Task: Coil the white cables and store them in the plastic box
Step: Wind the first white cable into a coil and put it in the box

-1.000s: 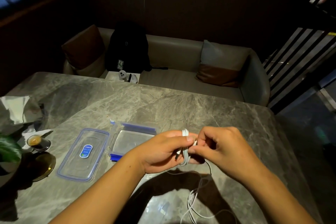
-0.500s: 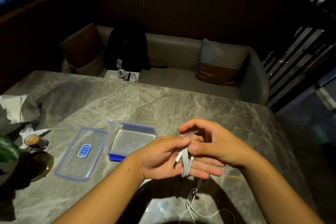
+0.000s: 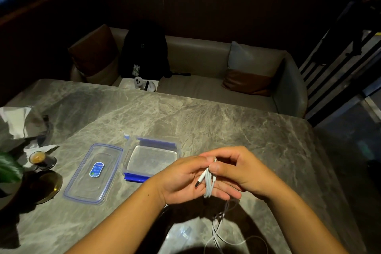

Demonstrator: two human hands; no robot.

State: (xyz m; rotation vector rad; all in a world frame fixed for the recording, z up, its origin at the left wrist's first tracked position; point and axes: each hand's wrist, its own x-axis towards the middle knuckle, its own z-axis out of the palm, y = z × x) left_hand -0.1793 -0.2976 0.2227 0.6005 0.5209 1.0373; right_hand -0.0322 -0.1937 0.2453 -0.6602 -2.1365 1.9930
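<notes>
A white cable (image 3: 208,183) is wound in several loops around the fingers of my left hand (image 3: 183,179), its USB plug sticking out toward the palm. My right hand (image 3: 237,169) pinches the same coil from the right, thumb on the loops. The rest of the cable hangs from the hands and trails loose (image 3: 218,235) over the table toward me. The clear plastic box (image 3: 129,163) with blue clips stands open and empty just left of my left hand. Its clear lid (image 3: 82,187) with a blue label lies flat further left.
The marble table (image 3: 185,121) carries a small glass of coffee (image 3: 38,158) on a dark saucer, crumpled paper (image 3: 16,121) and a plant leaf (image 3: 8,169) at the left edge. A sofa (image 3: 206,84) with cushions and a black backpack (image 3: 144,51) stands behind.
My right hand went around the coil on my left fingers, laying on another loop, and now pinches it again. Both hands have sunk slightly toward me.
</notes>
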